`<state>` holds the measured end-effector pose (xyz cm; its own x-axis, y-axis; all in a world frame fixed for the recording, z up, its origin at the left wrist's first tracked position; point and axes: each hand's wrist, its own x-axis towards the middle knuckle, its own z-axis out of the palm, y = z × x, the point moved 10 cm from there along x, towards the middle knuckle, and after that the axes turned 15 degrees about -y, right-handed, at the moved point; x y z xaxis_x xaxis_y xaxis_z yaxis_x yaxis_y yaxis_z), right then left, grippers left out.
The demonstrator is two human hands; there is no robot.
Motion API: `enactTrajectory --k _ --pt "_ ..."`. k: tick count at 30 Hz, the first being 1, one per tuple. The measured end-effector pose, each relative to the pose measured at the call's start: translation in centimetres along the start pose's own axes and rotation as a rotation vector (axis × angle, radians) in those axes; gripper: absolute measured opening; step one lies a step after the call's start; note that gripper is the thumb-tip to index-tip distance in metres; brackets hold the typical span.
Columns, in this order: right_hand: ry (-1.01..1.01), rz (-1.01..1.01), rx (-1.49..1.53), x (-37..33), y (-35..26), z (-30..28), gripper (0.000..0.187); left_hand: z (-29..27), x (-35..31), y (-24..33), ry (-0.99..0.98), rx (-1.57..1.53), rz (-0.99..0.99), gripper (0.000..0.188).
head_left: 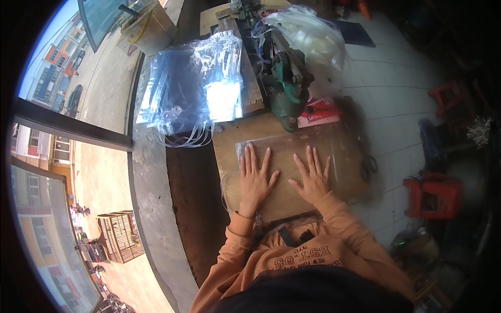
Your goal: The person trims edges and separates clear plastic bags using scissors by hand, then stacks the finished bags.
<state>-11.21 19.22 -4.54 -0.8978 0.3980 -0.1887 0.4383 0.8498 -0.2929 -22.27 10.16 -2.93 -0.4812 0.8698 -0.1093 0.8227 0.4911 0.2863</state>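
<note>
A clear plastic sheet or bag [284,146] lies flat on a brown board [344,190] in front of me. My left hand [255,180] rests palm down on its left part, the fingers stretched out and pointing away from me. On its right part my right hand [313,175] is also laid flat, fingers spread. Neither hand grips anything. A thin clear strap [224,193] loops past the board's left edge. Just beyond my hands stands a worn green metal machine [287,88]. To its left is a stack of clear plastic bags [190,78] with dangling strap handles.
Dark-handled scissors [368,168] lie at the board's right edge. Behind the board are a red-and-pink packet [319,115] and a large plastic bag of whitish strips [313,39]. A bucket [148,28] stands on the grey ledge [151,193] at left. Red stools [433,195] stand on the tiled floor.
</note>
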Motion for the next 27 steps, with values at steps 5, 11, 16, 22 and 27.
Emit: enactTrajectory --k 5,11,16,22,27 --pt "0.018 -0.056 0.003 -0.2 -0.1 -0.4 0.074 0.4 -0.7 0.1 0.009 0.002 -0.051 0.062" --pt "0.126 0.06 0.055 3.9 2.2 -2.2 0.07 0.0 -0.5 -0.1 0.005 0.027 -0.059 0.062" --pt "0.2 0.066 -0.049 4.9 2.8 -2.1 0.073 -1.7 1.2 0.2 -0.048 0.026 0.017 0.053" --pt "0.256 0.054 -0.002 4.7 2.8 -2.1 0.071 -15.6 6.9 -0.8 0.516 0.077 0.059 0.048" --pt "0.233 0.041 0.02 4.7 2.7 -2.3 0.07 -12.4 10.9 -6.4 0.31 -0.003 -0.105 0.049"
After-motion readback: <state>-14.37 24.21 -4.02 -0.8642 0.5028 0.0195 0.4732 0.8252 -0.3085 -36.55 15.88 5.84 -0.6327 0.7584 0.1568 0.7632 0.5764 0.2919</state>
